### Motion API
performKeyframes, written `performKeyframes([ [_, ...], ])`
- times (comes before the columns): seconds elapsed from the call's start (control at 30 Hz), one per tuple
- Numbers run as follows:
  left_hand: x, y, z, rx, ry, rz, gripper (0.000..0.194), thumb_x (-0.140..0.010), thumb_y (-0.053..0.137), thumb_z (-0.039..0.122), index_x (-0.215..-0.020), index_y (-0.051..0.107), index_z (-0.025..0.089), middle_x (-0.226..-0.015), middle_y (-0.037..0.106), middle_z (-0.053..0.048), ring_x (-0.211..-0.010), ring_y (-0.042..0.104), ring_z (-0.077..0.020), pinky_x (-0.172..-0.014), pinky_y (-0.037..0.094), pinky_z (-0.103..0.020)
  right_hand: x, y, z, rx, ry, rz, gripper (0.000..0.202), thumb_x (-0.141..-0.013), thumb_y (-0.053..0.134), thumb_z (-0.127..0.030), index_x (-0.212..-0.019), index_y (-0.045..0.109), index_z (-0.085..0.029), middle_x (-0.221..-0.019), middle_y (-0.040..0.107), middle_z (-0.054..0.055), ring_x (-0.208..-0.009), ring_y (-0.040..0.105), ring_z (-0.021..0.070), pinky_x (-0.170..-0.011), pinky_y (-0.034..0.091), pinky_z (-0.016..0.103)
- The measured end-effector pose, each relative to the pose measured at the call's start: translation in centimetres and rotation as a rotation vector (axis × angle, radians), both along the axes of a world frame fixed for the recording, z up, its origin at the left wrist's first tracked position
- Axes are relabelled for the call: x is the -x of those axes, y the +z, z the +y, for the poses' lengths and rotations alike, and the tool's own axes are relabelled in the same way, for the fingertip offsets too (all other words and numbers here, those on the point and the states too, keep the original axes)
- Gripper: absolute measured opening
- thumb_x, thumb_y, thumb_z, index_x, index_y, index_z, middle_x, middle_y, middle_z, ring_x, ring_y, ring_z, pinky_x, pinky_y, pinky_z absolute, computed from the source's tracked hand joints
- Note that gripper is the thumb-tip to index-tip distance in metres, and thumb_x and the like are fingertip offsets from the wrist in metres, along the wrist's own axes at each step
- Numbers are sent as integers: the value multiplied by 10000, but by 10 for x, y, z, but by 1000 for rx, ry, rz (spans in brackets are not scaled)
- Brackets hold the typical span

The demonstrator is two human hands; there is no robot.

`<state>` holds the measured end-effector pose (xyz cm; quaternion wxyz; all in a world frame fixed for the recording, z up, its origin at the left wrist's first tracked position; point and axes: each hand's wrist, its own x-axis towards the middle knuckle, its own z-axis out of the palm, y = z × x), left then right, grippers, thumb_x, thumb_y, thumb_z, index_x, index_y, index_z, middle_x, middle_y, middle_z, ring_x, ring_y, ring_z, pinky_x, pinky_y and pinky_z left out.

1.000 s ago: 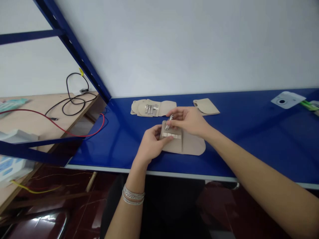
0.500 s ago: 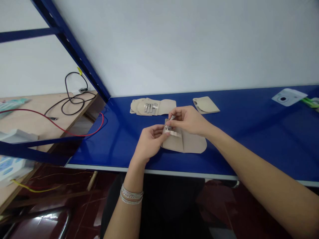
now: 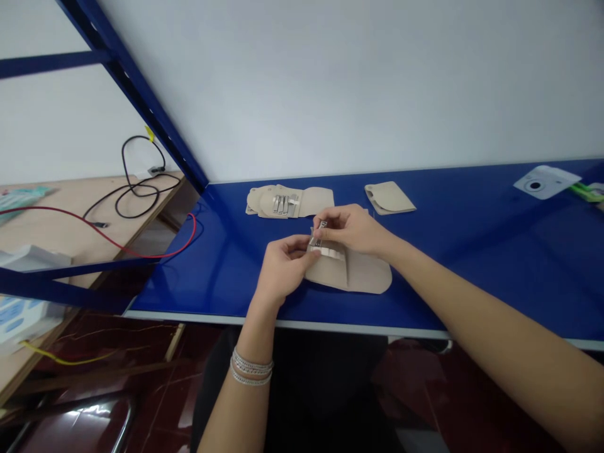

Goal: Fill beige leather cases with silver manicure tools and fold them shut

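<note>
Pale wall (image 3: 353,82), glossy blue table (image 3: 495,251), dark red floor (image 3: 415,377) (shiny, too), wooden table (image 3: 61,233).

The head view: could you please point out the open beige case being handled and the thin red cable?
Open beige case (image 3: 372,275): head view, on its rounded right flap.
Thin red cable (image 3: 195,228): head view, on its curved right end.

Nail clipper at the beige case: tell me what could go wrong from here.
The nail clipper is pinched only by the fingertips of the right hand, so it could slip. The thumb of the left hand presses by the end of the white elastic band on the beige case, so it might get in the clipper's way.
</note>
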<state>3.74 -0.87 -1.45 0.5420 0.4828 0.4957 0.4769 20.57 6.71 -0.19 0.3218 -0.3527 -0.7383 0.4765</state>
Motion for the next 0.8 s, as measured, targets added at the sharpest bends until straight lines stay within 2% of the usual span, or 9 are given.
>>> performKeyframes([
  [0.2, -4, 3, 0, 15, 39, -34, 312, -668, 782, 260, -946, 738, 127, -843, 737, -48, -752, 666, -150, -730, 519, -256, 3, -9, 2, 66, -42, 80, 318, -669, 778, -459, -781, 678, -179, -664, 631, 2, -599, 517, 119, -578, 426, 260],
  [0.4, -3, 4, 0, 45, 42, -63, 307, -634, 801, 237, -908, 750, 108, -812, 736, -53, -714, 646, -132, -709, 496, -238, 1, -8, 5, 136, 56, 78, 326, -648, 803, -443, -779, 674, -175, -714, 654, 31, -665, 576, 151, -612, 461, 279],
  [0.57, -3, 0, 1, 50, 34, -73, 307, -635, 793, 216, -910, 741, 90, -878, 745, -93, -773, 670, -162, -762, 507, -264, -4, -1, 7, 85, 96, -45, 328, -614, 818, -450, -745, 706, -171, -722, 681, 49, -683, 599, 174, -616, 467, 290],
  [0.7, 0, 0, 3, 47, 5, -106, 366, -627, 811, 231, -950, 729, 79, -919, 744, -115, -805, 675, -172, -806, 513, -288, -7, -2, 9, 31, 130, -89, 307, -672, 780, -459, -795, 733, -181, -780, 707, 59, -714, 611, 183, -643, 469, 301],
  [0.8, 6, 2, 2, 53, -44, -144, 389, -639, 808, 218, -996, 723, 90, -967, 744, -115, -854, 679, -180, -848, 512, -306, -8, -2, 8, -70, 84, -108, 289, -702, 759, -458, -807, 744, -189, -815, 703, 62, -721, 607, 184, -645, 464, 308],
])
